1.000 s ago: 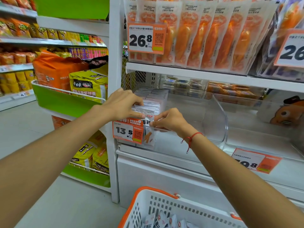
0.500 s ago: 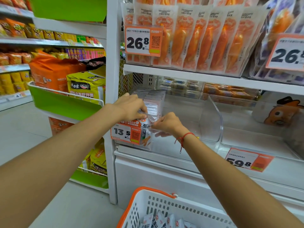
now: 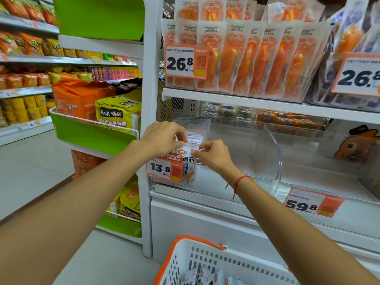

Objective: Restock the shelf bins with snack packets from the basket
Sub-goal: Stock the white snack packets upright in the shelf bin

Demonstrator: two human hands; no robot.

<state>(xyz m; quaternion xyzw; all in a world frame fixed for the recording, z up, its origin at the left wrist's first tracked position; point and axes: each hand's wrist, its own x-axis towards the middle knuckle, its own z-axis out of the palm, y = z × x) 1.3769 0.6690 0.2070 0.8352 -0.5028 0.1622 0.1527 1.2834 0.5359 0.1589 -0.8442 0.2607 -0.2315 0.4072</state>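
Observation:
A row of white snack packets (image 3: 190, 150) stands upright at the left end of a clear plastic shelf bin (image 3: 265, 159). My left hand (image 3: 162, 137) pinches the top left edge of the front packets. My right hand (image 3: 213, 156) pinches the right edge of the front packet, which bears a red logo and black characters. Below, a white basket with an orange rim (image 3: 178, 249) holds several more white packets (image 3: 205, 277).
An orange 13.5 price tag (image 3: 164, 168) hangs on the bin front. The right part of the bin and the neighbouring bin (image 3: 329, 173) with a 59.8 tag hold nothing. Orange packets (image 3: 257, 58) fill the shelf above. A green-lined rack (image 3: 90, 132) of noodle bags stands at left.
Both hands have stayed on the front packets at the bin's left end, shifting them slightly; the front packet's printed face now shows between my hands.

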